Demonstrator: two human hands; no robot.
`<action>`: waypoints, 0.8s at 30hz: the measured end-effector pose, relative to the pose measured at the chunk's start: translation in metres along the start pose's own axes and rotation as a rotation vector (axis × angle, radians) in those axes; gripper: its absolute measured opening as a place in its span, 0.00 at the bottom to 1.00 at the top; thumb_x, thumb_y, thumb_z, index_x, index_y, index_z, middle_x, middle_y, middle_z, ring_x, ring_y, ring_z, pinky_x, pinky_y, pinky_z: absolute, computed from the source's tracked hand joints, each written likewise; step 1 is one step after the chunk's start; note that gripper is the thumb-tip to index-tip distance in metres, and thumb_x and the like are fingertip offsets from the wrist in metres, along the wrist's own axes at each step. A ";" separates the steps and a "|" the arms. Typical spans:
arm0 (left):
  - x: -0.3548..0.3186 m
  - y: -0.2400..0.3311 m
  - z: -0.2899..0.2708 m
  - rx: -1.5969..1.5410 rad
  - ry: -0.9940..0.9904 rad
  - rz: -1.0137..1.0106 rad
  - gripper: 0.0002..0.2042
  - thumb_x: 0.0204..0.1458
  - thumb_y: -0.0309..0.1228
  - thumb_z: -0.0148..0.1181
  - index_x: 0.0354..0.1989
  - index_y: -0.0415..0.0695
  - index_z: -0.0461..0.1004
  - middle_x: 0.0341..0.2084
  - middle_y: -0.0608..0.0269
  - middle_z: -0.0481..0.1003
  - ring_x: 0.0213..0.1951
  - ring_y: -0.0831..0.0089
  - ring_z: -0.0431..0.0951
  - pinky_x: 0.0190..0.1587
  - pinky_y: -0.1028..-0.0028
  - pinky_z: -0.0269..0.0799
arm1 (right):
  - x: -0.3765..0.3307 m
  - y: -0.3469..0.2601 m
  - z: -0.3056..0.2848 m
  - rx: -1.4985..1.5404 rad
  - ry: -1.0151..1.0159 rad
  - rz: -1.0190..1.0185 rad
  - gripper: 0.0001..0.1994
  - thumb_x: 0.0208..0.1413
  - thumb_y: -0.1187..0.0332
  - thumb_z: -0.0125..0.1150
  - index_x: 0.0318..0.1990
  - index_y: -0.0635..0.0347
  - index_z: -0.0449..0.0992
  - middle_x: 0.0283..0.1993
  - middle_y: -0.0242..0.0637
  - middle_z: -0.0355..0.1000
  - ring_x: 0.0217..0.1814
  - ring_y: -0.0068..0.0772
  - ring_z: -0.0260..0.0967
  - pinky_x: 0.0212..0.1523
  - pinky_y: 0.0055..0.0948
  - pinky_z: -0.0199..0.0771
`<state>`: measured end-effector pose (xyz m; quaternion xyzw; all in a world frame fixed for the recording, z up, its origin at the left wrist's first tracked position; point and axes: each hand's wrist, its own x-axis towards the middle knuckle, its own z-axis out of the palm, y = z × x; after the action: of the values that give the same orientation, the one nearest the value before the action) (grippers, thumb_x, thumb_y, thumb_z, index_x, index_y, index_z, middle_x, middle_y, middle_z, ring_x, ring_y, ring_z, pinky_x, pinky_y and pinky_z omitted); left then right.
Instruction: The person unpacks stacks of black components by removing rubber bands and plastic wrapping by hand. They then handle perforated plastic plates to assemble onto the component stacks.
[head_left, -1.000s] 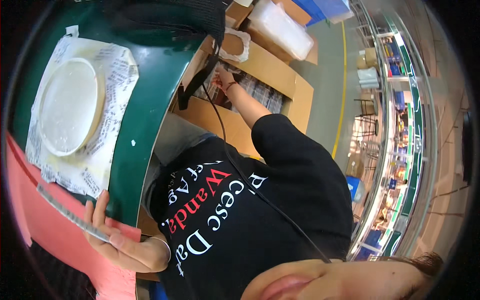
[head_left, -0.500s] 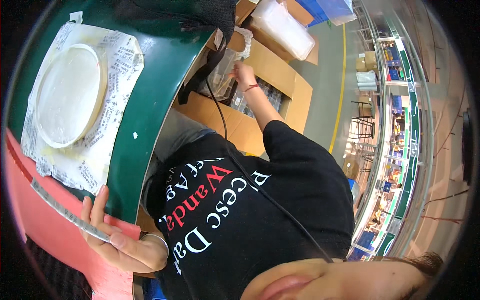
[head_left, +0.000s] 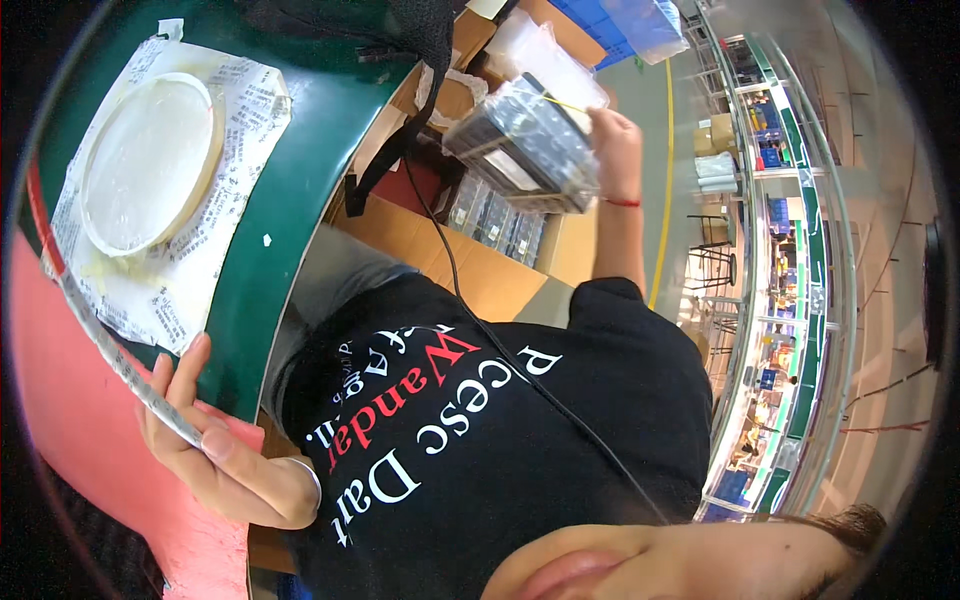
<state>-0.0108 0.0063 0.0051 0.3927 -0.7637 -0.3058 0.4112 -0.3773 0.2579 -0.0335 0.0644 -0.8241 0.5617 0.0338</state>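
My left hand (head_left: 235, 465) is closed around the lower end of a thin stick (head_left: 125, 370) that looks wrapped in printed paper and is red toward its far end. Beside it, a round, shallow whitish dish (head_left: 150, 165) lies on a printed paper sheet (head_left: 245, 150) on the green table (head_left: 265, 270). Off to the right, my right hand (head_left: 618, 150) grips the edge of a clear-plastic-wrapped pack of dark boxes (head_left: 530, 150). The pack is held tilted above an open cardboard box (head_left: 480, 245). Some of my right fingers are hidden.
Several similar dark packs (head_left: 495, 220) lie in the cardboard box. Behind stand wrapped white material (head_left: 525, 50) and a blue crate (head_left: 605, 30). A black cable (head_left: 445, 235) hangs across my front. Pink material (head_left: 100, 400) is at the left; shelving (head_left: 780, 300) stands far right.
My right hand has come up out of the cardboard box with the plastic-wrapped pack. My left hand has shifted slightly up and left, and the stick now points more steeply upward.
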 end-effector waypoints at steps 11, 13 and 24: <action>-0.001 -0.007 -0.012 0.120 -0.083 0.253 0.16 0.62 0.30 0.40 0.43 0.37 0.76 0.42 0.53 0.75 0.49 0.58 0.69 0.56 0.65 0.58 | -0.055 -0.198 -0.088 -0.478 0.129 -0.792 0.21 0.55 0.67 0.66 0.15 0.63 0.64 0.18 0.17 0.52 0.21 0.11 0.43 0.22 0.21 0.36; 0.000 -0.014 -0.013 0.028 -0.091 0.260 0.11 0.59 0.27 0.44 0.42 0.37 0.73 0.40 0.60 0.77 0.47 0.60 0.72 0.59 0.57 0.52 | -0.074 -0.230 -0.085 -0.484 0.015 -0.889 0.21 0.56 0.69 0.64 0.15 0.62 0.60 0.18 0.18 0.51 0.22 0.12 0.43 0.23 0.21 0.37; -0.029 -0.027 -0.058 -0.294 0.255 0.267 0.11 0.61 0.32 0.40 0.32 0.39 0.66 0.36 0.55 0.79 0.41 0.60 0.75 0.60 0.54 0.54 | -0.120 -0.338 -0.011 -0.519 -0.435 -1.155 0.15 0.54 0.74 0.60 0.18 0.64 0.63 0.18 0.24 0.50 0.21 0.14 0.44 0.22 0.25 0.39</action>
<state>0.0593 0.0094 0.0000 0.2597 -0.6977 -0.3047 0.5941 -0.2098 0.1540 0.2669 0.5968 -0.7537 0.2113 0.1767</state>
